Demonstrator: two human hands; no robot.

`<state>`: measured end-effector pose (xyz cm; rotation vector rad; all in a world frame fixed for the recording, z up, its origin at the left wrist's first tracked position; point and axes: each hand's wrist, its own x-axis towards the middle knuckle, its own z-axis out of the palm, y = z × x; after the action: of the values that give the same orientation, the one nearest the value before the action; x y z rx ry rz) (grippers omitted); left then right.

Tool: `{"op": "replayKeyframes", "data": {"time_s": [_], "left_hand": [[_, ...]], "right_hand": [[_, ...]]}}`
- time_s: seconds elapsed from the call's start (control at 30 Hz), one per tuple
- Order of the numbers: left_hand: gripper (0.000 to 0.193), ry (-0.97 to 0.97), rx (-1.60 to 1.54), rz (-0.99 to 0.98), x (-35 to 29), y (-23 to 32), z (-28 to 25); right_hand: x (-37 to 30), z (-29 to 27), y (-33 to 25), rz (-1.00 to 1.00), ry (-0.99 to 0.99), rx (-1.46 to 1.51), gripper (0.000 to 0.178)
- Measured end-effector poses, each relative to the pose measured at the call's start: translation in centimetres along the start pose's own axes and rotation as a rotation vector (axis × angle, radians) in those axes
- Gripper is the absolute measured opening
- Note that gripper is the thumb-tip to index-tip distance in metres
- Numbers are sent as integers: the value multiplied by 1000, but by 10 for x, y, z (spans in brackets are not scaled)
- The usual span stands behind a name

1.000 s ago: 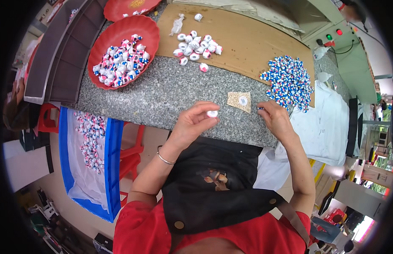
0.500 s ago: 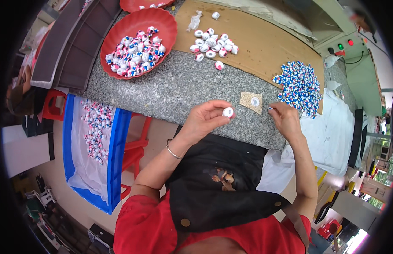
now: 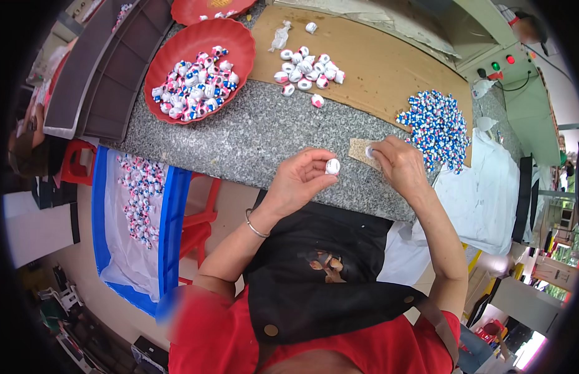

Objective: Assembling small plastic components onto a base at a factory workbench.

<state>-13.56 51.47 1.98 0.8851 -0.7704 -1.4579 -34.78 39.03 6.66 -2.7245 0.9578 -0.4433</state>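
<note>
My left hand (image 3: 296, 181) pinches a small rounded white piece (image 3: 332, 166) between thumb and fingers above the bench's front edge. To its right, my right hand (image 3: 398, 165) has thumb and fingertips together at a white round disc (image 3: 369, 151) on a speckled tan pad (image 3: 357, 149). Whatever else those fingertips may hold is hidden. Beyond the right hand spreads a heap of tiny blue-and-white pieces (image 3: 438, 128). Several white-and-pink rounded pieces (image 3: 305, 70) lie in a group farther off, with a single pink-and-white piece (image 3: 317, 101) nearer to me.
A scalloped red bowl (image 3: 244, 50) of blue, pink and white pieces stands far left on the speckled grey bench (image 3: 239, 146). Cardboard (image 3: 370, 68) covers its back. Below left is a lined blue crate (image 3: 171, 230) beside a red stool (image 3: 199, 218). White cloth (image 3: 479, 199) hangs at right.
My right hand has moved left from the edge of the blue-and-white heap to the disc on the tan pad. My left hand has turned the white piece slightly.
</note>
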Motion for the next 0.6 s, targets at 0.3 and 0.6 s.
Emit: {"op": "replayKeyframes", "data": {"time_s": [0.3,0.6], "left_hand": [[31,14,317,195,11,-14,13],[31,34,507,439,16,-21,29]], "right_hand": [[-10,8,-3,106,92,145,13],[-30,0,-41,662,32,1144,13]]}}
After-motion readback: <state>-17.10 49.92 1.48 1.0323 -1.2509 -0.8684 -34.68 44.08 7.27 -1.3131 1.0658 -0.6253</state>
